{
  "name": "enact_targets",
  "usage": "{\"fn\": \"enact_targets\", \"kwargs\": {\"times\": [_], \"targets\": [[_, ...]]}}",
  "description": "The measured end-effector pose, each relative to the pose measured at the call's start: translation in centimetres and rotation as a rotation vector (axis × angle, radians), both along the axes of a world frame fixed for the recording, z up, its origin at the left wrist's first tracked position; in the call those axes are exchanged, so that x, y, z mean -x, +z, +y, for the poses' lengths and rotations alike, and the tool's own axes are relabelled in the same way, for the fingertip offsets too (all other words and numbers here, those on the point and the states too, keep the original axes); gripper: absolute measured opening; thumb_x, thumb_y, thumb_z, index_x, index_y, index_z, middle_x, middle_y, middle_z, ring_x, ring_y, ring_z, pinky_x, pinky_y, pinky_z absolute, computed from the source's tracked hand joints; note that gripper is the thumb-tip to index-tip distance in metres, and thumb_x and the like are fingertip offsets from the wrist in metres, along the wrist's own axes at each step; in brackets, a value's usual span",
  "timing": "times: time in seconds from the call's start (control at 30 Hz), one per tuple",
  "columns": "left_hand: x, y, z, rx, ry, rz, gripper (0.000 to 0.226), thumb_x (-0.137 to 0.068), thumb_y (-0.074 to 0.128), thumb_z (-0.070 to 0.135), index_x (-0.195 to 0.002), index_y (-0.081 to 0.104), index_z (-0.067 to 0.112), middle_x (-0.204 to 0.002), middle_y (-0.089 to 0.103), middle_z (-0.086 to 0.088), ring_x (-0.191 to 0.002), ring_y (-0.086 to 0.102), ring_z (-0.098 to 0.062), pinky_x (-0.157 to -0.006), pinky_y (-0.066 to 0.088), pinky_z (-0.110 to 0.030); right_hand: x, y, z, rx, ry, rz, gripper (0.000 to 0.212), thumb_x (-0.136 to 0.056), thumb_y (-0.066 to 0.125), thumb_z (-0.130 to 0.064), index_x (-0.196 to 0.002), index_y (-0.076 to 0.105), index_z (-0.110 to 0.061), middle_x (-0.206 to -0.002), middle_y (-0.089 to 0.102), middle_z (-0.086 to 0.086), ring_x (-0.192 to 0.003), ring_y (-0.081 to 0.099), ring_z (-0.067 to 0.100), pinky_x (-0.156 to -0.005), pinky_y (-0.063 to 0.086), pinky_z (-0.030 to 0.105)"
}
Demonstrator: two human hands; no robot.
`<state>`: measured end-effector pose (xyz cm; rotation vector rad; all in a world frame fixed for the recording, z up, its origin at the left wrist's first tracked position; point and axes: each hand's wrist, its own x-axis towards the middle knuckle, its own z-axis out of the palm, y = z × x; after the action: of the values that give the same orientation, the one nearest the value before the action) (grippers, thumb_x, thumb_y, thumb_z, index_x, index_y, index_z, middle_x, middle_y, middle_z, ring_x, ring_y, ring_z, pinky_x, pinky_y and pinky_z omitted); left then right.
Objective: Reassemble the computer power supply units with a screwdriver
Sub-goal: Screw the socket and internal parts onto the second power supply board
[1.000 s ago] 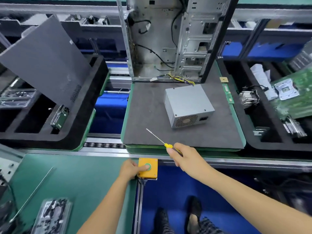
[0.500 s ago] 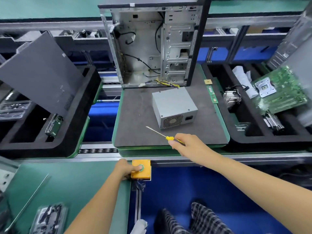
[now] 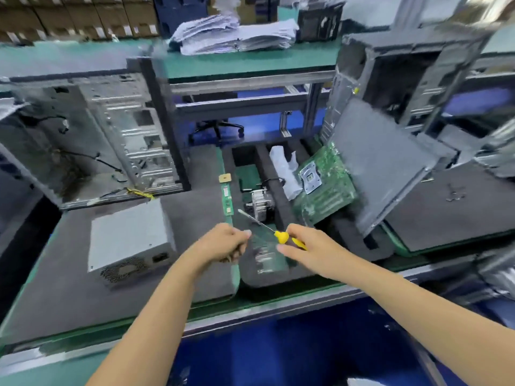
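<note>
Right hand (image 3: pixel 308 247) grips yellow-handled screwdriver (image 3: pixel 281 235) — shaft up-left; left hand (image 3: pixel 223 243) curled, contents unclear; grey metal power supply box (image 3: pixel 129 240) left, on pad.

yellow-handled screwdriver (image 3: pixel 281 237), grey (blurred, perhaps silver) power supply (image 3: pixel 129 240)

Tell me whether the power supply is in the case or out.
Out. The power supply lies on the grey mat in front of the open case.

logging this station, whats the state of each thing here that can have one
left hand: fingers curled, whether it holds anything unclear
right hand: grips the screwdriver
screwdriver: held, tip aimed away over the foam tray
power supply: lying loose on the grey mat, outside the case
computer case: upright, side open
</note>
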<state>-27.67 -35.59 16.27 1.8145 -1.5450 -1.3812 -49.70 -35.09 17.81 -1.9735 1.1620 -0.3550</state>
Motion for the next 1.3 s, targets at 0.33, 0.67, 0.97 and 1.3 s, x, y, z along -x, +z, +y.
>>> {"fn": "enact_targets", "kwargs": {"times": [0.33, 0.67, 0.97, 1.3], "targets": [[21.8, 2.2, -11.0, -0.121, -0.319, 0.158, 0.038, -0.098, 0.050, 0.020, -0.061, 0.055, 0.014, -0.051, 0.052, 0.001, -0.046, 0.053, -0.013, -0.041, 0.037, -0.019, 18.7, 2.1, -9.4, 0.123, 0.039, 0.161, 0.027, -0.095, 0.052, -0.039, -0.076, 0.048, -0.020, -0.066, 0.047, -0.003, -0.059, 0.043, 0.014, -0.057, 0.029, 0.031], [35.0, 2.2, -13.6, -0.010, -0.280, 0.391, 0.021, -0.105, 0.042, 0.020, -0.089, 0.052, 0.010, -0.070, 0.059, -0.003, -0.068, 0.062, -0.018, -0.077, 0.056, -0.039, 30.6, 0.5, -14.9, 0.162, -0.313, 0.274, 0.038, -0.084, 0.060, -0.031, -0.052, 0.042, -0.026, -0.051, 0.045, -0.004, -0.058, 0.045, 0.016, -0.059, 0.042, 0.038], [39.7, -4.6, -21.3, 0.121, 0.220, 0.239, 0.019, -0.100, 0.049, 0.031, -0.099, 0.053, 0.013, -0.083, 0.059, 0.001, -0.076, 0.061, -0.013, -0.074, 0.051, -0.032, 38.4, -6.6, -21.6, 0.288, -0.494, 0.532, 0.036, -0.093, 0.041, -0.055, -0.100, 0.061, -0.025, -0.083, 0.051, -0.005, -0.073, 0.058, 0.022, -0.055, 0.040, 0.030], [40.1, -8.8, -28.0, 0.267, 0.304, -0.316, 0.031, -0.098, 0.050, 0.044, -0.084, 0.042, 0.018, -0.073, 0.050, 0.004, -0.071, 0.050, -0.021, -0.060, 0.034, -0.033, 35.4, -13.2, -25.5, 0.529, -0.007, 0.743, 0.050, -0.059, 0.083, -0.024, -0.104, 0.063, -0.022, -0.105, 0.059, 0.003, -0.037, 0.047, 0.020, -0.036, 0.014, 0.022]]}}
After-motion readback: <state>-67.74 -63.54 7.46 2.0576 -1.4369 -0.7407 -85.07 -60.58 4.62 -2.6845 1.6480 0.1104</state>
